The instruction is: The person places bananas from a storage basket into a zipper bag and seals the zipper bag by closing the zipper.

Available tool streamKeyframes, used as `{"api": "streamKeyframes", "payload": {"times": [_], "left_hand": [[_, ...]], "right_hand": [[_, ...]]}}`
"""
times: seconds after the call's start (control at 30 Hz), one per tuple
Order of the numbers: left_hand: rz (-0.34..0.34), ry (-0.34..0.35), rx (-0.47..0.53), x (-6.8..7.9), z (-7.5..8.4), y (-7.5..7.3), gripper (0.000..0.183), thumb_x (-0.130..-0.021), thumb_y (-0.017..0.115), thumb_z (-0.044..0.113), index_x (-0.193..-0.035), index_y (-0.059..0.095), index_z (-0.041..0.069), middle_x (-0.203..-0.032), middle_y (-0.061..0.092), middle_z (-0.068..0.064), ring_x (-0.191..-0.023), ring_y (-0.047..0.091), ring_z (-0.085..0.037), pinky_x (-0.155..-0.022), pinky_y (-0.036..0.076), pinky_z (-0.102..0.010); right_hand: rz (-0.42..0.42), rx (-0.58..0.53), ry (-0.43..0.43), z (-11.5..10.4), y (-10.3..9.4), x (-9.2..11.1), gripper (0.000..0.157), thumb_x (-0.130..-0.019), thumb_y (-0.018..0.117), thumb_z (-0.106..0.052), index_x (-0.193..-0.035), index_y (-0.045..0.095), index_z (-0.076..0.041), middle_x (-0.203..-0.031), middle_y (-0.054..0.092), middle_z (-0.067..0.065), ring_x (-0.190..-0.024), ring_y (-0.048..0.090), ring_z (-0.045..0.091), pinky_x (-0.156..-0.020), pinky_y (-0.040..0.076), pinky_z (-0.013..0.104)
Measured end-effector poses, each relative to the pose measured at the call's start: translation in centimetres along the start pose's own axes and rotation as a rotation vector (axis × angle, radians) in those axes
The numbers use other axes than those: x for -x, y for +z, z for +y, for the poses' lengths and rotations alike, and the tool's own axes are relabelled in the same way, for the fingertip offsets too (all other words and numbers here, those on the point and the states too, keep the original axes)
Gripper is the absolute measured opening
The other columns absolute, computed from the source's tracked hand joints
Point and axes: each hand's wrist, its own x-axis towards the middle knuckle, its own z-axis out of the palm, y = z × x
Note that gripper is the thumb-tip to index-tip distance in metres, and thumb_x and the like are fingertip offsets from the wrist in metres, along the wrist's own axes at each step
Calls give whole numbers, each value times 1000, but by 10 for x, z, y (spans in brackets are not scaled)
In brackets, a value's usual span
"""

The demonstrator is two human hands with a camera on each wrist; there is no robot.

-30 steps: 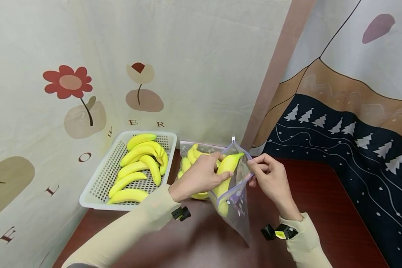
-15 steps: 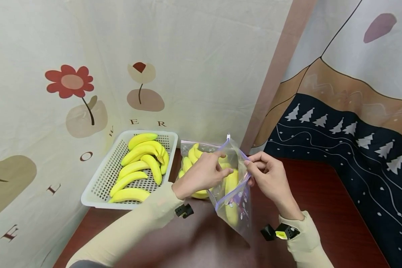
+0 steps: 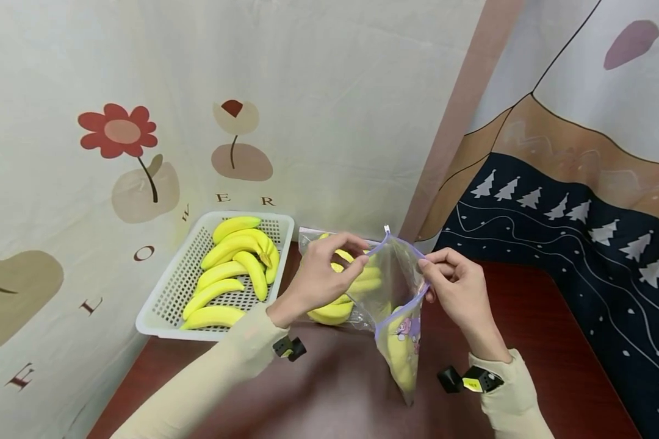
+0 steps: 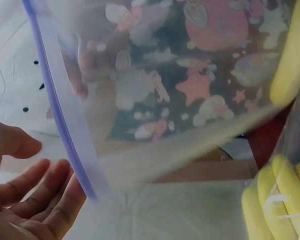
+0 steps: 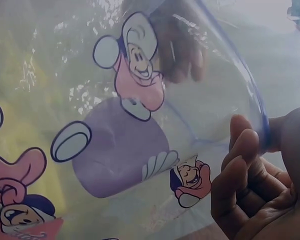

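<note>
purple-rimmed clear plastic bag [image 3: 396, 285], yellow banana [image 3: 401, 361] inside, is pinched by the right hand [image 3: 459, 289]. left hand [image 3: 325, 272] gapes, perhaps touching it.

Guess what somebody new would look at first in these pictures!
Probably the bright yellow bananas piled in the white basket on the left side of the table. Next might come the clear, purple-edged bag in the middle, its mouth open, pinched by the right hand, with the left hand at its other side. The big red flower stands out at upper left, on the backdrop.
</note>
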Motion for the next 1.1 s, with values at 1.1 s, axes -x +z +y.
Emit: {"api": "streamKeyframes", "payload": {"times": [1.1], "left_hand": [[-461,-379,-463,48,-134,-133,37,-99,67,25,-128,65,2,-127,69,-17,-120,64,-40,-102,51,-56]], "right_hand": [[-10,128,16,16,-30,0,21,-100,68,-24,-107,71,-3,-62,62,-2,-51,56,17,-51,53,32]]}}
